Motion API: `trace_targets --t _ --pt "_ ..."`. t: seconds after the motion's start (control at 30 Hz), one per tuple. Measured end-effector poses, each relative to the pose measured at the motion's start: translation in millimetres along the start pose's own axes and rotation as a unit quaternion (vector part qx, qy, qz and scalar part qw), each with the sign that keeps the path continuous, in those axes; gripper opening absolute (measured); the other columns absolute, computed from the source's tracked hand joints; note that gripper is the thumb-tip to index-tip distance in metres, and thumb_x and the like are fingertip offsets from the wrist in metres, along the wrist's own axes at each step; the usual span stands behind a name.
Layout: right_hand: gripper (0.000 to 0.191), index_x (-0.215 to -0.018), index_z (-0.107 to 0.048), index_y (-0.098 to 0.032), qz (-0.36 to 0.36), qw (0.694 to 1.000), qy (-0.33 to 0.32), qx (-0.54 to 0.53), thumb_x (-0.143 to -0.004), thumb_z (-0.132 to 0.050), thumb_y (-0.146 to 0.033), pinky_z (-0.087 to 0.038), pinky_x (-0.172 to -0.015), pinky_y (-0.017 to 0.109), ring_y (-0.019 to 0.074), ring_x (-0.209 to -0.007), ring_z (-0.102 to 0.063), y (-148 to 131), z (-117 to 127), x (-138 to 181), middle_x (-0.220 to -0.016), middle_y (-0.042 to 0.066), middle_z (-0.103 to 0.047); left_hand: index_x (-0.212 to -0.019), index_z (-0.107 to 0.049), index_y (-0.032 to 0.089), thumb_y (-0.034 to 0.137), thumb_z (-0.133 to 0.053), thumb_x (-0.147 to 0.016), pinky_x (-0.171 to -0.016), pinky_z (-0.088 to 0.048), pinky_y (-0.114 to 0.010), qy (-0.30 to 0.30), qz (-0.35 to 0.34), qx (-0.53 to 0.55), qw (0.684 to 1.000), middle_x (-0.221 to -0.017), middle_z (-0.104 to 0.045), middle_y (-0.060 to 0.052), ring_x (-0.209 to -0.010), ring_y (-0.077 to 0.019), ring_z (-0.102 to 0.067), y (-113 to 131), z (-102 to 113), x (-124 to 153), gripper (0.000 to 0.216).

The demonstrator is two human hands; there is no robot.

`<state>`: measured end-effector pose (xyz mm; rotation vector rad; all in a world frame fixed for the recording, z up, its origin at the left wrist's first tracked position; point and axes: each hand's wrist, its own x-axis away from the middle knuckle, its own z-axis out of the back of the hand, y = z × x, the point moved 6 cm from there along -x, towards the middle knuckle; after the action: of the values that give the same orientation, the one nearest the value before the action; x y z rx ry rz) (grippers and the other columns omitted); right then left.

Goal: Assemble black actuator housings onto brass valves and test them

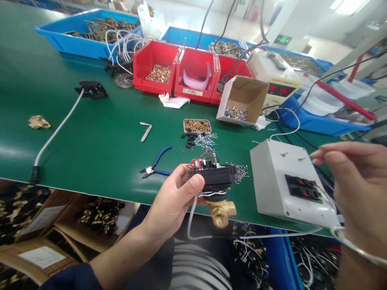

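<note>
My left hand (172, 201) is wrapped round a motorized valve, thumb across its black actuator housing (213, 177). The top of the housing is uncovered, showing red wires and small inner parts. Below it the brass valve body (222, 211) points down, and a wire clip crosses the black neck. A white cable (193, 225) loops from the valve towards the right. My right hand (359, 181), somewhat blurred, hovers at the right of a grey control box (272, 181). Its thumb and index finger are drawn together; anything between them is too small to make out.
Blue-handled cutters (150, 170), loose screws (242, 173), wire clips (206, 141) and a tray of brass parts (197, 125) lie ahead. Red bins (196, 90), a carton (242, 94) and a power supply (276, 82) stand behind. Another actuator (92, 89) lies left.
</note>
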<state>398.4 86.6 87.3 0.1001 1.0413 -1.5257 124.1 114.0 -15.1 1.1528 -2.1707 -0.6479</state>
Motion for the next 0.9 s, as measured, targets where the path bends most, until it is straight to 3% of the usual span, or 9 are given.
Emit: trace_targets --t 0.07,0.13,0.27,0.33,0.43,0.53,0.67,0.8,0.9 --pt "0.014 -0.1 -0.07 -0.028 0.045 0.97 -0.235 -0.045 -0.101 -0.061 -0.039 -0.056 -0.07 0.022 0.0166 -0.081 -0.068 -34 -17 39 -0.094 0.0 -0.07 -0.101 -0.058 0.014 0.05 -0.081 -0.074 -0.073 -0.06 -0.033 0.001 -0.007 0.004 1.0 -0.106 -0.072 -0.012 -0.088 -0.0246 -0.072 2 1 0 0.05" --pt "0.024 -0.118 -0.068 -0.031 0.109 0.882 -0.456 -0.048 -0.101 -0.061 -0.046 -0.062 -0.078 0.027 0.0208 -0.092 -0.07 -59 -35 100 -0.11 0.001 -0.069 -0.101 -0.058 0.014 0.049 -0.081 -0.075 -0.076 -0.059 -0.034 0.003 -0.008 0.01 1.0 -0.105 -0.072 -0.011 -0.09 -0.025 -0.072 3 1 1 0.049" --pt "0.065 -0.132 -0.062 -0.001 0.045 0.756 -0.634 0.155 -0.072 -0.086 -0.011 -0.055 -0.097 0.049 0.0409 -0.115 -0.059 -28 -69 208 -0.129 0.025 -0.056 -0.098 -0.06 0.014 0.049 -0.081 -0.075 -0.084 -0.059 -0.038 0.001 -0.007 0.018 1.0 -0.103 -0.073 -0.011 -0.095 -0.0273 -0.072 4 1 3 0.047" --pt "0.059 -0.13 -0.062 0.001 0.023 0.745 -0.636 0.197 -0.074 -0.079 -0.003 -0.05 -0.101 0.055 0.0442 -0.117 -0.056 -9 -85 237 -0.129 0.028 -0.055 -0.101 -0.063 0.014 0.051 -0.079 -0.077 -0.086 -0.058 -0.04 0.0 -0.012 0.014 1.0 -0.102 -0.074 -0.01 -0.097 -0.0281 -0.072 6 1 4 0.047" --pt "0.036 -0.111 -0.071 -0.008 0.017 0.749 -0.638 0.177 -0.077 -0.067 0.005 -0.057 -0.089 0.044 0.0358 -0.098 -0.066 2 -105 254 -0.107 0.018 -0.067 -0.108 -0.067 0.014 0.053 -0.076 -0.079 -0.087 -0.059 -0.039 0.006 -0.032 -0.003 0.999 -0.101 -0.075 -0.01 -0.097 -0.0277 -0.072 11 6 5 0.049" --pt "0.023 -0.099 -0.072 -0.014 0.024 0.749 -0.65 0.124 -0.084 -0.067 0.003 -0.057 -0.075 0.029 0.0255 -0.082 -0.07 -5 -112 254 -0.09 0.007 -0.069 -0.112 -0.07 0.017 0.052 -0.075 -0.08 -0.082 -0.061 -0.034 0.04 -0.061 -0.015 0.997 -0.101 -0.076 -0.008 -0.092 -0.0246 -0.073 19 17 4 0.048" --pt "0.025 -0.11 -0.069 -0.019 0.026 0.762 -0.645 0.06 -0.091 -0.07 -0.003 -0.051 -0.065 0.022 0.0191 -0.075 -0.069 -14 -111 241 -0.084 0.0 -0.068 -0.111 -0.073 0.022 0.056 -0.073 -0.081 -0.075 -0.062 -0.028 0.086 -0.092 -0.015 0.992 -0.104 -0.077 -0.004 -0.088 -0.0209 -0.073 33 29 5 0.045" --pt "0.026 -0.114 -0.07 -0.018 0.015 0.797 -0.603 0.015 -0.09 -0.076 -0.011 -0.049 -0.086 0.032 0.0243 -0.091 -0.065 -21 -101 224 -0.094 0.006 -0.068 -0.111 -0.073 0.032 0.058 -0.075 -0.076 -0.079 -0.061 -0.023 0.119 -0.134 -0.038 0.983 -0.11 -0.076 0.005 -0.101 -0.0183 -0.071 50 32 12 0.044" --pt "0.016 -0.116 -0.069 -0.018 -0.061 0.827 -0.517 -0.212 -0.103 -0.063 -0.024 -0.046 -0.097 0.033 0.0217 -0.106 -0.062 -40 -77 199 -0.111 0.007 -0.067 -0.116 -0.068 0.041 0.06 -0.062 -0.087 -0.094 -0.057 -0.023 0.156 -0.154 -0.075 0.973 -0.128 -0.067 0.019 -0.132 -0.0187 -0.053 57 36 16 0.036"
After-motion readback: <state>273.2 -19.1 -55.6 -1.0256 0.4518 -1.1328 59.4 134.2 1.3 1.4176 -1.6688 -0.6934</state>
